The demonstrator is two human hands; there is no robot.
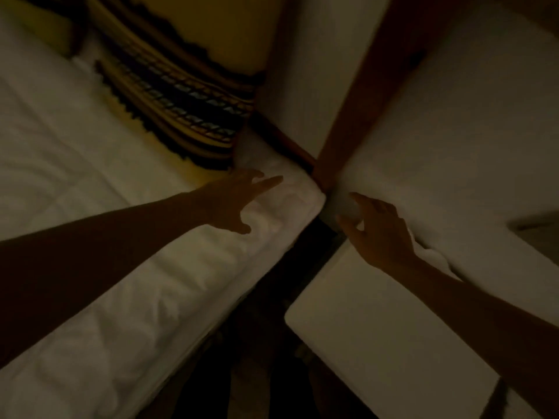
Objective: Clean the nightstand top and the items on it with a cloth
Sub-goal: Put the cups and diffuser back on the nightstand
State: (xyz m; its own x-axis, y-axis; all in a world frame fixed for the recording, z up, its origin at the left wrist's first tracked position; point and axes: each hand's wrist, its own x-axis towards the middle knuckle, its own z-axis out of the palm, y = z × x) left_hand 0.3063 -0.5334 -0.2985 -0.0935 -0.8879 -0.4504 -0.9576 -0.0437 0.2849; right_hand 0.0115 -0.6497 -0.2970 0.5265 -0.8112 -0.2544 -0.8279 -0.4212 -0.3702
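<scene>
The scene is dim. The white nightstand top [378,343] fills the lower right, beside the bed. My right hand [378,234] reaches over its far corner, thumb and fingers curled round a small pale round object [348,208] near the wall. A bunched white cloth [432,256] shows just under that hand's wrist; whether the hand holds it I cannot tell. My left hand [234,204] hovers over the bed's edge with fingers spread and holds nothing.
A white bed sheet [90,207] covers the left side, with a striped yellow and dark pillow [181,95] at its head. A wooden post [363,101] runs up the white wall. A dark gap [272,297] separates bed and nightstand.
</scene>
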